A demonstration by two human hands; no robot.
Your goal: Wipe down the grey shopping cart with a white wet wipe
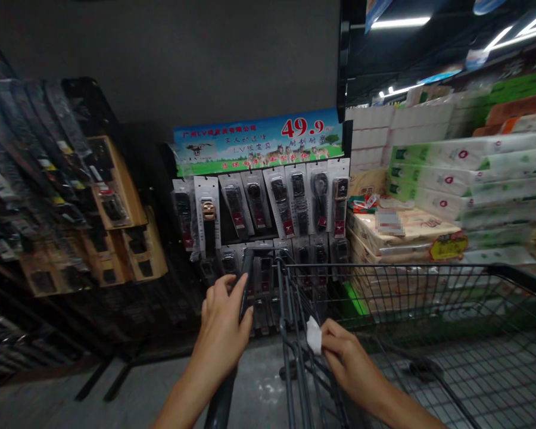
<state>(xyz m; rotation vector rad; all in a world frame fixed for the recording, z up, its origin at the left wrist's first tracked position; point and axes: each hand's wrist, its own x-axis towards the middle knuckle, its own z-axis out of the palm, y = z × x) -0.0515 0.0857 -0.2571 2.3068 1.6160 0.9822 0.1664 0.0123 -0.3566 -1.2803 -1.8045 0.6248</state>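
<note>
Shop aisle — belt rack (259,208) | left hand (223,325) grips cart handle (245,286) | right hand (346,357) pinches paper (314,335)

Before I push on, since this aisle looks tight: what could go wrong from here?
1. The cart has its front close to the belt rack; pushing ahead could knock hanging packs off.
2. The right hand pinches a white slip at the cart's frame; it might drop through the wire.
3. The left hand alone grips the handle, so steering may be unsteady.
</note>
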